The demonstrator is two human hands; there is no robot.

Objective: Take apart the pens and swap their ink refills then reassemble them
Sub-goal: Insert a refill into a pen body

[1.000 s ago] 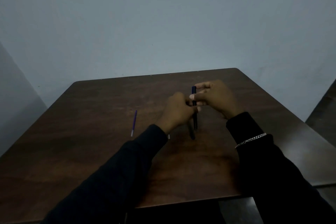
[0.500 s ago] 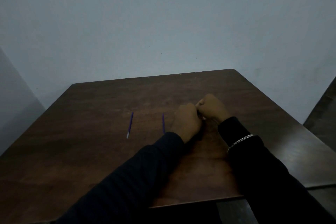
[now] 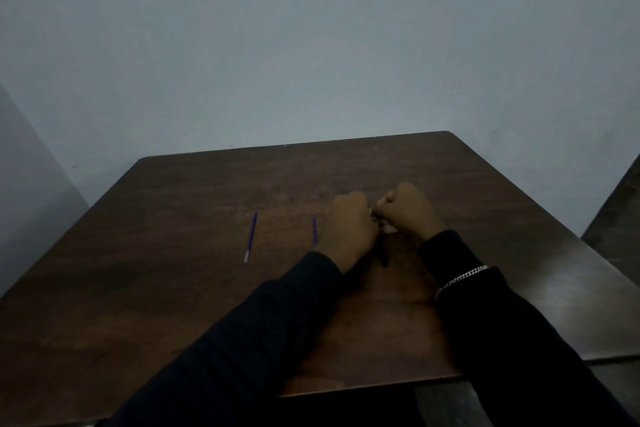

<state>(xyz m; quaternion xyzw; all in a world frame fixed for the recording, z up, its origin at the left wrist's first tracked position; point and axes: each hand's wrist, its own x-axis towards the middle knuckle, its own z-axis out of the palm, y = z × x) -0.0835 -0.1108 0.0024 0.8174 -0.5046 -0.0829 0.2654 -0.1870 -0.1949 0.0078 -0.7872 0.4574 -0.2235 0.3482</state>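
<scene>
My left hand [image 3: 349,225] and my right hand [image 3: 410,211] are curled into fists, knuckles touching, low over the middle of the brown table [image 3: 194,288]. Together they grip a dark pen [image 3: 383,257]. Only its near end shows, poking out below the fists toward me, and the rest is hidden in the fingers. A purple ink refill [image 3: 314,228] lies just left of my left hand, its near end hidden behind the hand. A second purple refill [image 3: 250,236] with a pale tip lies further left, apart from both hands.
The table's far edge meets a plain grey wall [image 3: 311,45]. Another dark surface [image 3: 616,218] stands off the table's right side. A silver bracelet [image 3: 460,279] sits on my right wrist. The light is dim.
Both hands have come down from holding the pen upright to fists near the tabletop. A second refill now lies left of my left hand. The view shifted slightly.
</scene>
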